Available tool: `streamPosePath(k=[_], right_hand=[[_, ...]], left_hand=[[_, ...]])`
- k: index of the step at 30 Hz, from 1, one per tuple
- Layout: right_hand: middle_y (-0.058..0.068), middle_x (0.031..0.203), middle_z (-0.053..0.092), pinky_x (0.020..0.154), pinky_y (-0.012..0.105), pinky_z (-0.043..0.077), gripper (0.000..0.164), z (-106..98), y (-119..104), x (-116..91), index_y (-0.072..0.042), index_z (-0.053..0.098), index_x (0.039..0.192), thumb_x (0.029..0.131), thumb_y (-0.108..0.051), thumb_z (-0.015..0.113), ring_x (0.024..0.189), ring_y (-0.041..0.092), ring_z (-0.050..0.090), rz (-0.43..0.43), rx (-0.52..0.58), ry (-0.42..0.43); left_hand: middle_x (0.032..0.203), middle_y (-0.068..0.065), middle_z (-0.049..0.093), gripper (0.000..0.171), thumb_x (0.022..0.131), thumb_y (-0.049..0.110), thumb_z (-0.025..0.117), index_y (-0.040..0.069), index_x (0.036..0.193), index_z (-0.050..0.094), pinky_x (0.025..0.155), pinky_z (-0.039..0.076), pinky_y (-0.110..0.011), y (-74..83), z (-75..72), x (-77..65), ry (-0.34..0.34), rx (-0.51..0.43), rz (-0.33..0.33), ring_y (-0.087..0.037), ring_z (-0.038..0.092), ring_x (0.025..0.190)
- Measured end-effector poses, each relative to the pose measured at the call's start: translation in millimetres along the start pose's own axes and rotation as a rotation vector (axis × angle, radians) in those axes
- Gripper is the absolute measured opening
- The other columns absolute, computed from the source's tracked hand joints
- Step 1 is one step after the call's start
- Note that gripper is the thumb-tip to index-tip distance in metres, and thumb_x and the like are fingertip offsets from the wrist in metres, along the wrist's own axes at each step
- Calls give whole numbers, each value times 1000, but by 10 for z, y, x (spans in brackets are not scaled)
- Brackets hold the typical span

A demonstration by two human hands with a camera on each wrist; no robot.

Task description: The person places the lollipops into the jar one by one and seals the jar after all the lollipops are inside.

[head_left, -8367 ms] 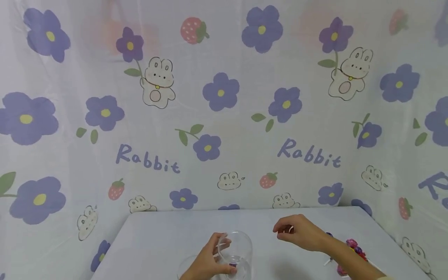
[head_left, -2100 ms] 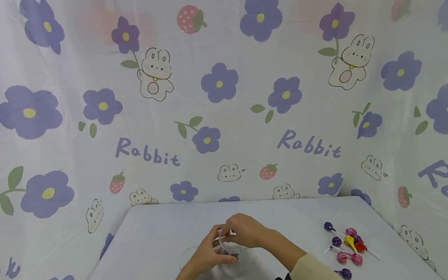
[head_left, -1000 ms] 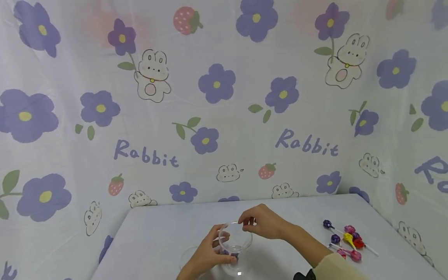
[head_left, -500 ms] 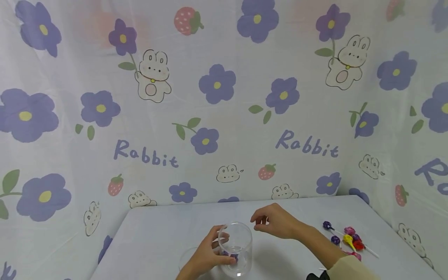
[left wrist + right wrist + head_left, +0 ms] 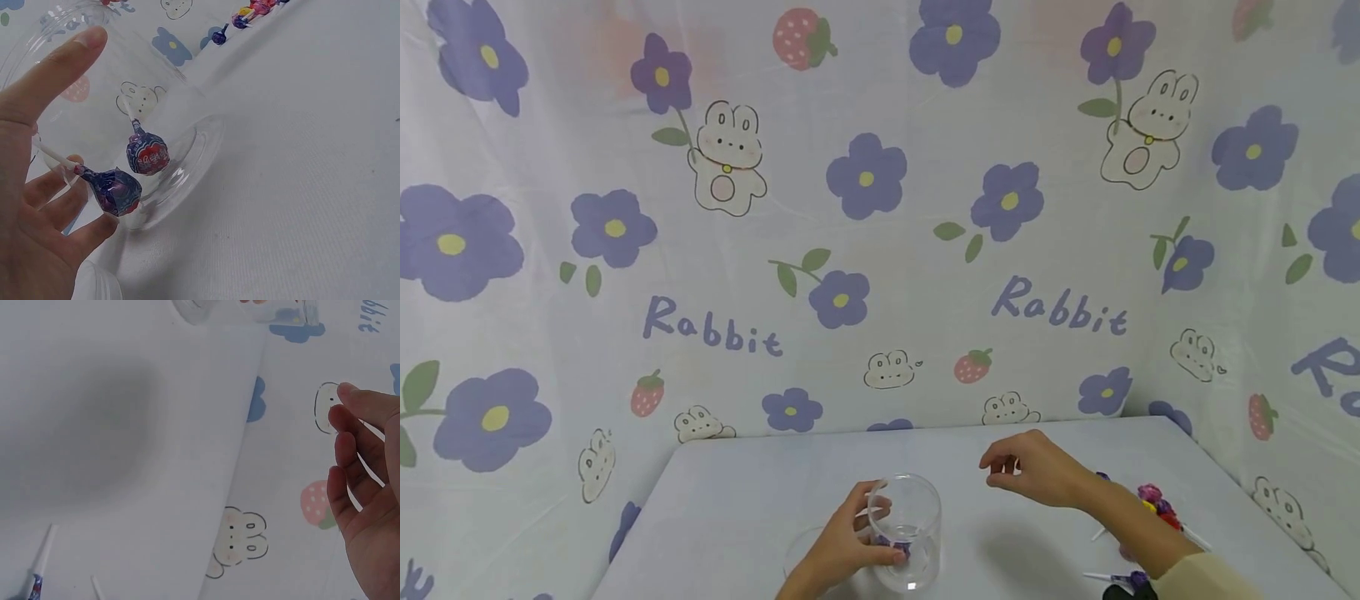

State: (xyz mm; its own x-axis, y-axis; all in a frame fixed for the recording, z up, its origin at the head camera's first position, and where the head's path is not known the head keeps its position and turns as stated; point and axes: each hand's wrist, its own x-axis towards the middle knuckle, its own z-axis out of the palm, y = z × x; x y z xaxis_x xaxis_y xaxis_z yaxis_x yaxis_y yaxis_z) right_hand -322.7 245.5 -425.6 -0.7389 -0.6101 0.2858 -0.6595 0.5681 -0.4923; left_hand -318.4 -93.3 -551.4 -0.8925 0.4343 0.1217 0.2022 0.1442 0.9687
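My left hand [image 5: 850, 542] grips a clear jar [image 5: 929, 533] by its side, thumb in front and fingers behind. Two purple-wrapped lollipops show inside it: one [image 5: 117, 192] near the fingers, another [image 5: 148, 153] closer to the jar's base, sticks slanting up toward the mouth. My right hand [image 5: 1037, 471] is above the table to the right of the jar, fingers loosely bent and holding nothing. Below and beyond that forearm lie more lollipops, among them a pink one [image 5: 1150, 493] and a purple one [image 5: 1138, 578], partly hidden by the arm.
A clear round lid [image 5: 796, 550] lies on the white table [image 5: 737, 500], partly behind the left hand. A curtain [image 5: 887, 250] printed with rabbits and flowers rises behind the table and along its sides. A black object [image 5: 1123, 592] sits at the right sleeve.
My right hand has moved from the jar's mouth out to the right, over toward the lollipops. Since the oldest frame, the jar has gained a lollipop. My left hand stays round the jar.
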Motion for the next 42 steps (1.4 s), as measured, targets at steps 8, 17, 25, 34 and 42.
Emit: streamPosePath(k=[8,17,25,34,42], right_hand=[[-16,86,67,71,28,58,12,-140,127,-198,-12,77,105,93,-11,77,77,4,60,68,-37,12],[-17,87,66,70,26,57,13,-284,293,-440,-11,76,105,92,-13,78,77,4,59,121,-62,38],[-14,85,66,66,24,55,14,-372,386,-682,-10,76,106,92,-14,78,75,5,57,196,-41,30],[-10,85,65,64,24,54,14,-322,519,-894,-8,75,106,94,-14,77,74,7,56,278,3,0],[-12,83,63,64,24,53,14,-177,651,-1123,-7,74,105,94,-15,76,73,5,55,288,51,-22]], left_hand=[[139,-17,53,90,80,23,92,15,152,39,105,47,-59,6,-3,-11,-12,-5,6,-42,52,135],[138,-20,53,85,81,21,92,19,150,42,104,47,-58,0,-4,-7,-10,8,17,-43,53,134],[139,-19,53,84,82,22,91,23,150,42,104,48,-58,-7,7,-12,-7,4,18,-43,53,133],[139,-19,53,85,81,22,92,23,150,42,103,49,-58,-15,-20,-1,-5,13,30,-43,55,132],[138,-20,53,86,80,22,92,22,150,42,104,49,-56,-36,-2,-3,-11,5,29,-42,55,131]])
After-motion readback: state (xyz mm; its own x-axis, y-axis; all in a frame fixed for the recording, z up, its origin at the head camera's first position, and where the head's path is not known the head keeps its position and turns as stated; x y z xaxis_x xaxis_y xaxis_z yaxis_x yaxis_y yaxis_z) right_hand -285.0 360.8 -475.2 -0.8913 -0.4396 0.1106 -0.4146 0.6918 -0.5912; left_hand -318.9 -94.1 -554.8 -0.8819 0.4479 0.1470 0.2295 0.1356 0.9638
